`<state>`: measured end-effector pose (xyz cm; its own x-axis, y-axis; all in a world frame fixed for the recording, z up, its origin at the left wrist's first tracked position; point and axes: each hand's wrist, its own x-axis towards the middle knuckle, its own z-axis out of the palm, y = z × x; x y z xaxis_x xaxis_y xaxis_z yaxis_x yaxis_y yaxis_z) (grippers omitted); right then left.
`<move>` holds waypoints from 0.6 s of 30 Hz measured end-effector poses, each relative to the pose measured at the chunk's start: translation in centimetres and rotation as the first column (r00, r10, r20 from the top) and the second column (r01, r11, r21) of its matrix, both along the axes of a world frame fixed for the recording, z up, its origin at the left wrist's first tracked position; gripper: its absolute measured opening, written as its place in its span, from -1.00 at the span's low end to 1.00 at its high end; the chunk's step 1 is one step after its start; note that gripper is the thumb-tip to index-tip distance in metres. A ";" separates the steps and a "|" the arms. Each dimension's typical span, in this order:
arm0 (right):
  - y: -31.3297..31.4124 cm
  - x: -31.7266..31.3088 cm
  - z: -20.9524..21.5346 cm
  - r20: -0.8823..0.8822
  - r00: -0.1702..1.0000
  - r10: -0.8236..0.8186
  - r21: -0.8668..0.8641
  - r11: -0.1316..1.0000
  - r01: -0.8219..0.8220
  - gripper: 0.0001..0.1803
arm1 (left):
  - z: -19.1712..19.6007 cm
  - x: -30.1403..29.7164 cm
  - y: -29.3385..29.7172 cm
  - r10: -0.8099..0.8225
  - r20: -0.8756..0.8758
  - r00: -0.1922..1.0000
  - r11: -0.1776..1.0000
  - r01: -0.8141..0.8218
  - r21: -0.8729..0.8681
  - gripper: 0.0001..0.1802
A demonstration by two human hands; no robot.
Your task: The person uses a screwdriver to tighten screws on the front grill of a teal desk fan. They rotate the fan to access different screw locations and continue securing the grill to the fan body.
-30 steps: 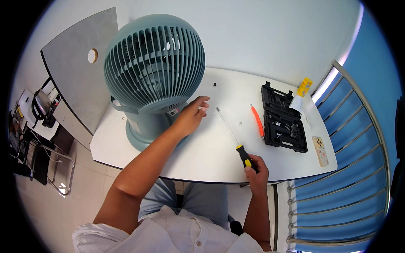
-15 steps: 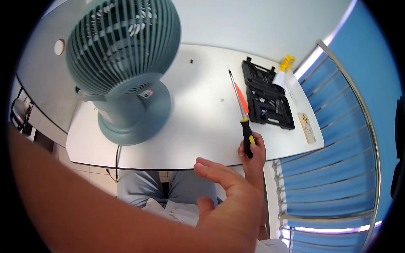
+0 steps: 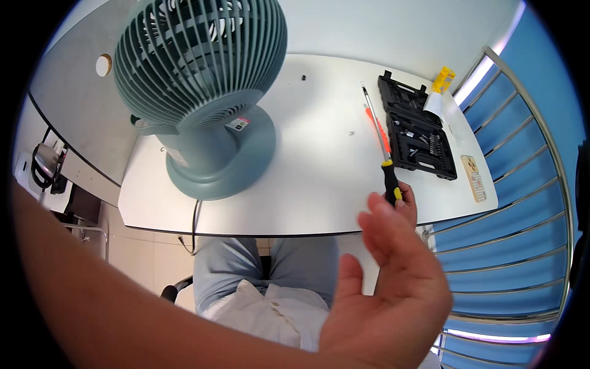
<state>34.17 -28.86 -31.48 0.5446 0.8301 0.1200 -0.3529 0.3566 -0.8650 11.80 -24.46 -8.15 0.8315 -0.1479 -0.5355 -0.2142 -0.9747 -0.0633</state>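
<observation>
My right hand (image 3: 407, 205) grips a long screwdriver (image 3: 392, 181) by its black and yellow handle at the table's front edge. Its metal shaft points away over the table, beside the tool case. My left forearm reaches across from the left, and my left hand (image 3: 393, 283) is raised in front of the right one. Its fingers and thumb are apart with nothing between them. The left hand partly hides the right hand and the handle's end. A grey-green table fan (image 3: 203, 67) stands at the left on a round base (image 3: 261, 157).
An orange-red slender object (image 3: 382, 136) lies beside an opened black tool case (image 3: 424, 165). A yellow and white item (image 3: 442, 80) and a patterned phone or phone case (image 3: 473, 178) lie at the right. Metal railing (image 3: 556, 160) borders the table. A cable (image 3: 195, 224) hangs over the front edge.
My left hand has moved right and closer to the right hand, now overlapping it. The whole view has shifted, with table items appearing further right. The screwdriver stays in my right hand.
</observation>
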 end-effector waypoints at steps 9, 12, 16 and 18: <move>-0.3 0.0 0.7 0.044 0.999 0.014 0.028 0.999 -0.016 -0.53 | 0.7 -0.3 -0.3 0.023 0.033 0.999 1.000 -0.023 -0.011 -0.62; -0.4 -0.3 0.8 0.028 0.999 -0.015 0.003 1.000 0.015 -0.52 | 1.6 -0.5 0.0 0.057 0.056 0.997 0.998 -0.056 -0.019 -0.60; -0.5 -0.4 0.7 0.109 0.991 -0.072 0.005 0.997 0.072 -0.51 | 4.0 -2.2 2.2 0.245 0.329 0.912 0.969 -0.221 -0.108 -0.57; -0.4 -0.4 0.7 0.023 0.999 -0.024 -0.021 0.999 0.025 -0.53 | 6.0 -3.5 5.9 0.281 0.695 0.662 0.952 -0.285 -0.113 -0.55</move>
<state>33.82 -29.30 -30.79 0.5622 0.8189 0.1156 -0.3241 0.3468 -0.8802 8.32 -18.57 -2.17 0.9637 0.1590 0.2146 0.1803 -0.9801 -0.0836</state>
